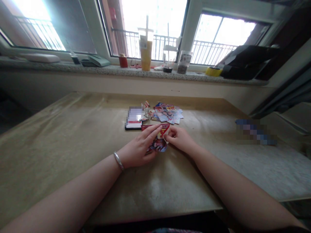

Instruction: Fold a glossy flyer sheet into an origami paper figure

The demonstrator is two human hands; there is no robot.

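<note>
A colourful printed sheet of paper, mostly red and blue, lies on the table below me, partly folded over. My left hand, with a silver bangle at the wrist, rests flat across it with fingers stretched out, hiding its left part. At the sheet's right edge, my right hand pinches a turned-over red and white corner between thumb and fingers. Just beyond, several flat printed sheets are piled loosely. Beside them stands a folded paper piece with pointed flaps. A phone lies left of it, its screen lit.
The table has a pale, shiny surface. A blurred blue strip-like item lies at its right side. On the windowsill stand a tall yellow drink cup, a red jar, a clear container and a yellow roll.
</note>
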